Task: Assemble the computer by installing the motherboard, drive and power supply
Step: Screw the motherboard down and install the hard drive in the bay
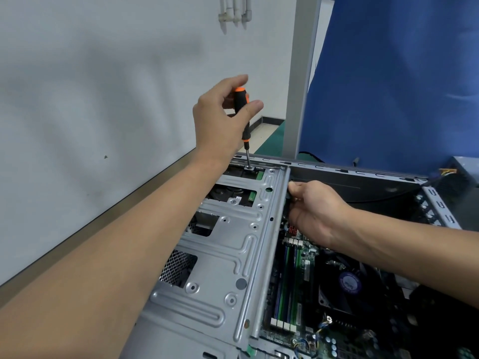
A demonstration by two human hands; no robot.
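Observation:
An open grey computer case (337,170) lies on its side in front of me. My left hand (223,117) grips a black and orange screwdriver (242,112) held nearly upright, its tip on a screw (248,167) at the far end of the grey drive cage (228,244). A drive (233,194) shows through the cage's openings. My right hand (315,212) grasps the cage's right edge from inside the case. The motherboard (295,286) sits in the case with RAM sticks and a black CPU fan (348,283).
A white wall and the table's metal edge (145,187) run along the left. A grey post (300,73) and a blue partition (394,81) stand behind the case. A grey box with coloured wires (461,169), maybe the power supply, sits at the far right.

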